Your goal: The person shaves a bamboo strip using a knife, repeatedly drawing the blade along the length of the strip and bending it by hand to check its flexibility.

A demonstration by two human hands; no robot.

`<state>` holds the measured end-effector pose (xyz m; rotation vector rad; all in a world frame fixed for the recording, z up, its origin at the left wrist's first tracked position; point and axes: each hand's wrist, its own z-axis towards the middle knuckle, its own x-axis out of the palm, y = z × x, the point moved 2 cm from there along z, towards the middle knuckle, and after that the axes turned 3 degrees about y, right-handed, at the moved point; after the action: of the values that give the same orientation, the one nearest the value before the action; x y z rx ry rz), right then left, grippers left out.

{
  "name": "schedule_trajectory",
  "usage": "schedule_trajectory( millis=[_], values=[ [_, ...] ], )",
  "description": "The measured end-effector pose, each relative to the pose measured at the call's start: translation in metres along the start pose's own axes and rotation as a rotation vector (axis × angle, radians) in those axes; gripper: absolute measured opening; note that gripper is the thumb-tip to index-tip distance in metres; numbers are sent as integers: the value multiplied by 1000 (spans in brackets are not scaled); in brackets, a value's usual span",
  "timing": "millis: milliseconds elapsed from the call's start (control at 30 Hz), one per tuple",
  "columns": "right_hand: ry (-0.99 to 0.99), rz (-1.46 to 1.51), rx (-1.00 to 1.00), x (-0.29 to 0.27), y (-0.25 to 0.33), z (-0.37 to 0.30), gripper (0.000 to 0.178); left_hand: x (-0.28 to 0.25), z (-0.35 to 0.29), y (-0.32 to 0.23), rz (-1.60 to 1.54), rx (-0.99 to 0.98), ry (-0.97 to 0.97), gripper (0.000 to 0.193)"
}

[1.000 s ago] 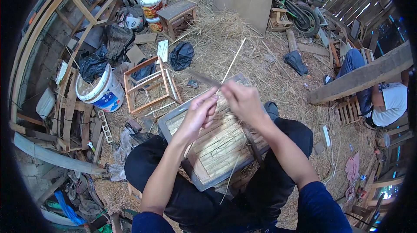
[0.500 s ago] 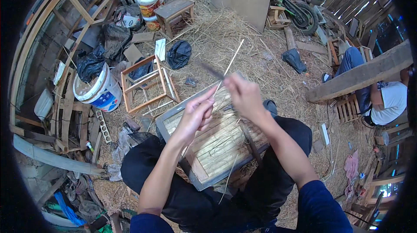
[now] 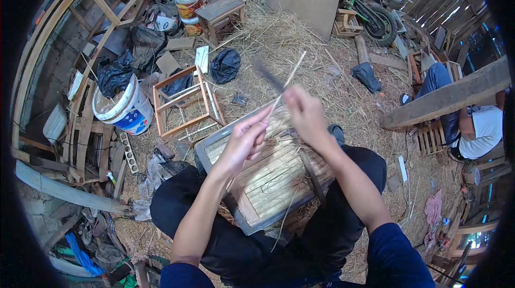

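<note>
My left hand is closed in a pinch round a thin pale strip, seemingly bamboo or cane, which slants up and away to the right. In my right hand is a knife; its dark blade is smeared by motion and crosses the strip just beyond my left fingertips. Below both hands, a grey-framed panel with pale slats rests across my lap. Thin shavings lie scattered over the slats. A dark narrow bar lies across the panel's right side; its kind is unclear.
An open wooden frame and a white bucket stand at the left. Farther off are a small wooden stool and a motorbike. Straw covers the floor. A thick beam crosses the right, with another person seated behind it.
The knife and my right hand have shifted slightly to the right along the strip. My left hand keeps its pinch. The whole view has moved a little.
</note>
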<state>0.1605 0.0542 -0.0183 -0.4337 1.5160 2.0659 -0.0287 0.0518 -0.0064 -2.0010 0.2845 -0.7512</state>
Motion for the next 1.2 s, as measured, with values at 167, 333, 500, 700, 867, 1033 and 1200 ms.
schedule_trajectory(
  millis=[167, 333, 500, 700, 867, 1033, 1200],
  values=[
    [-341, 160, 110, -23, -43, 24, 34, 23, 0, 10, 26, -100, 85, 54],
    [-162, 229, 232, 21, -26, -20, 33, 14, 4, 6, -21, -45, 37, 54],
    [-55, 51, -23, 11, -12, -12, 34, 11, 3, 0, 28, -30, -16, 54],
    [-391, 232, 200, -15, -49, 18, 44, 32, 0, 12, 33, -97, 118, 54],
    [-243, 225, 238, 29, -37, -21, 46, 17, 2, 6, 3, -75, 41, 53],
    [-100, 146, 202, 17, -25, -10, 45, 12, -9, 9, -34, -53, 8, 54],
    [-314, 345, 254, -6, -30, 14, 44, 17, -9, 8, 129, -30, 85, 53]
  ],
)
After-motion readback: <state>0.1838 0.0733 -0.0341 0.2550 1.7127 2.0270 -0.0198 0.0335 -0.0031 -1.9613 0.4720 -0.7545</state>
